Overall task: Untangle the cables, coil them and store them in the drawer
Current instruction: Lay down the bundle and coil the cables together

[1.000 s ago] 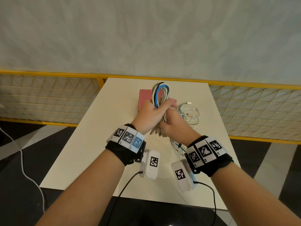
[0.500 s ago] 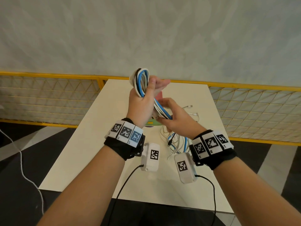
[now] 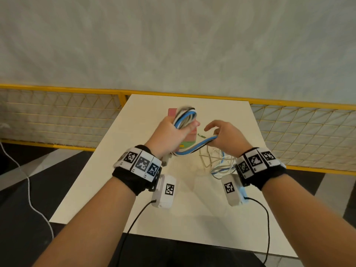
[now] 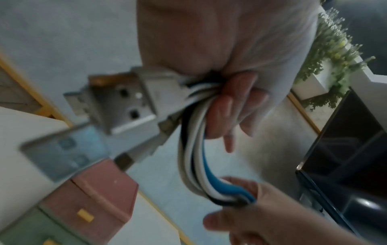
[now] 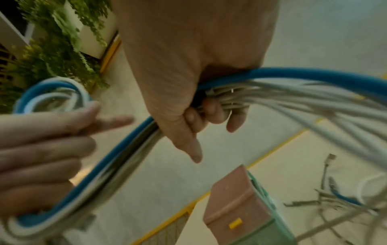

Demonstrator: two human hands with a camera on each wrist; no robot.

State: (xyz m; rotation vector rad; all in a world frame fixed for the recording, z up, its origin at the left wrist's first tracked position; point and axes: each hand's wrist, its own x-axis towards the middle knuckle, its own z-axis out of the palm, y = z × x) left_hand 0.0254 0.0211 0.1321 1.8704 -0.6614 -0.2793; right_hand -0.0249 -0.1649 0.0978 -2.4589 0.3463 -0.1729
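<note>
A bundle of blue, white and black cables (image 3: 185, 118) is looped round my left hand (image 3: 181, 130), which holds it above the table with fingers curled on the strands (image 4: 194, 149). USB plugs (image 4: 117, 101) stick out below the palm. From there the strands sag across to my right hand (image 3: 213, 136), whose fingers (image 5: 209, 114) curl round them. The remaining cable lies loose on the table (image 3: 217, 164) under the right wrist. A small pink and green drawer box (image 5: 236, 205) stands behind the hands, partly hidden in the head view.
The white table (image 3: 134, 189) is ringed by a yellow mesh fence (image 3: 57, 116) against a pale wall. Loose cable ends with plugs (image 5: 328, 167) lie right of the drawer box. A white cord (image 3: 28, 189) trails on the dark floor at left.
My left hand has come down from its raised position with the coil. My right hand has moved right along the strands, stretching a sagging length between the hands.
</note>
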